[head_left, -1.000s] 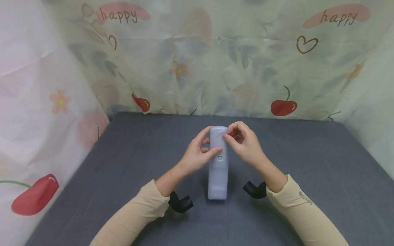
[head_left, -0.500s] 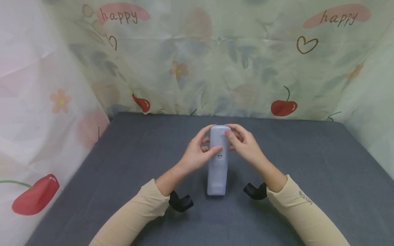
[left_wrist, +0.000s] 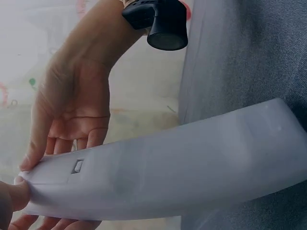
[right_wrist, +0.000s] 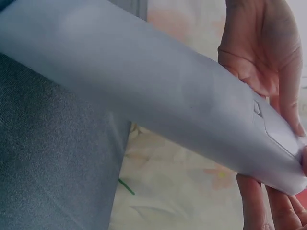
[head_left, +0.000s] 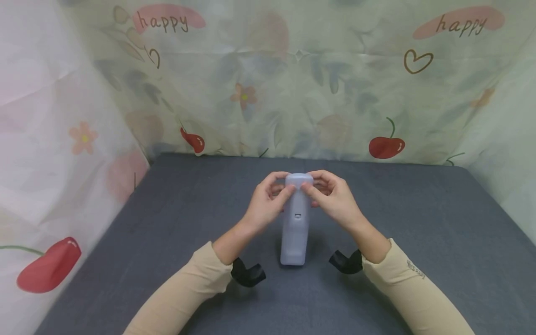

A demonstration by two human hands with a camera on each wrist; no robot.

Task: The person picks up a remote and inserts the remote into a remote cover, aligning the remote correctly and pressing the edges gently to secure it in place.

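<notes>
A long, pale lavender-grey remote control stands on end near the table's middle, the back with its battery cover facing me. A small latch notch shows on that cover. My left hand holds the upper left side, thumb on the back and fingers behind. On the upper right side, my right hand grips the same way, so both thumbs lie close together near the top. The left wrist view shows the cover seam beside the latch, with the cover in place. The remote's front is hidden.
A dark grey cloth-covered table lies under the remote. A patterned curtain hangs along its back and sides. Black wrist mounts stick out inward from beneath both cuffs.
My right hand has gone from pinching at the upper right corner to gripping the remote's right side. My left thumb has slid up towards the top, and the remote's lower end has shifted slightly.
</notes>
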